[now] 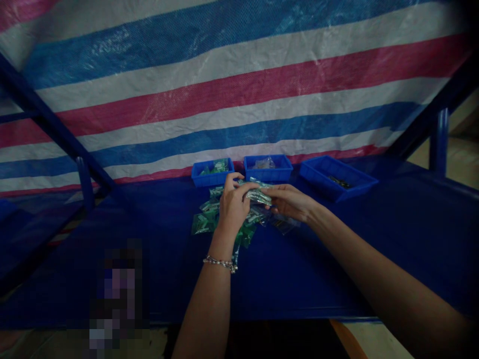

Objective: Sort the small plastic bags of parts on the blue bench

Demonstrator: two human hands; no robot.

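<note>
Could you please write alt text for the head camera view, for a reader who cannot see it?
The left hand and right hand hold a small clear plastic bag above a pile of similar bags on a blue table. Three blue plastic trays stand beyond them, before a red, white and blue striped tarpaulin.

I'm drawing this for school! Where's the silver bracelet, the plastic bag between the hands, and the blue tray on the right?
Silver bracelet [220,263], head view, on its middle links.
Clear plastic bag [258,197], head view, on the part showing between the fingers.
Blue plastic tray [354,192], head view, on its front wall.
</note>
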